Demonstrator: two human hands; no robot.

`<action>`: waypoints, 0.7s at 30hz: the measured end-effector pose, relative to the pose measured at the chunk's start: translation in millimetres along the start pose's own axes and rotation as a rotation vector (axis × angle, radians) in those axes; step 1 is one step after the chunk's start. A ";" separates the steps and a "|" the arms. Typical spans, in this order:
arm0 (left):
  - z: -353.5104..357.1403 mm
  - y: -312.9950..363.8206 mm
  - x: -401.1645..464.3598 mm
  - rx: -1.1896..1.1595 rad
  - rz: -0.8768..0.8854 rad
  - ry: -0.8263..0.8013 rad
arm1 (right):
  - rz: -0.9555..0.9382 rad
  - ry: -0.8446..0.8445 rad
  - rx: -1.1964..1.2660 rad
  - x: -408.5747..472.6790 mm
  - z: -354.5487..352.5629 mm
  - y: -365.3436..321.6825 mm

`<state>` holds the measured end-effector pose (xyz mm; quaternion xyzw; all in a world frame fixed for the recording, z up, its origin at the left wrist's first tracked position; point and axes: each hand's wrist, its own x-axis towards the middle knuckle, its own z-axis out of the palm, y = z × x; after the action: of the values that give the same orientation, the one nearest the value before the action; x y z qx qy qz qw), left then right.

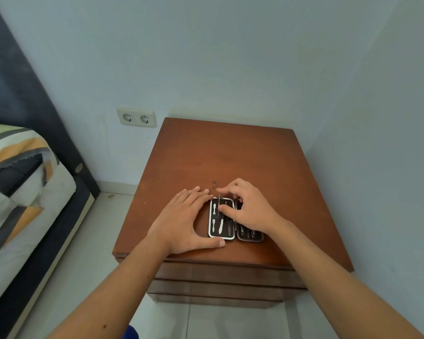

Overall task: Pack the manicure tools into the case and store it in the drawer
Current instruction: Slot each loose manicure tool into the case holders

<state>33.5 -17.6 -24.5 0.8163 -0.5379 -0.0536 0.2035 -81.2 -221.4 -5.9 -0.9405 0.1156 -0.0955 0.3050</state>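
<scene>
Black case (222, 219), brown nightstand (220, 152)

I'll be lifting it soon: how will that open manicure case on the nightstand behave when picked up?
The manicure case looks small and flat, so probably light and unlikely to roll. Its two halves lie open side by side, so it may flop or fold when lifted. The left hand braces it while the right hand works, suggesting it slides on the smooth nightstand.
</scene>
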 end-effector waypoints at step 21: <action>1.1 -0.9 -0.4 -0.002 0.003 0.001 | -0.048 -0.054 -0.118 -15.9 -1.8 -5.1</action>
<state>33.7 -17.2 -25.9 0.8152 -0.5390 -0.0535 0.2048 -96.0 -214.0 -3.2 -0.9616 0.0899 -0.0704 0.2496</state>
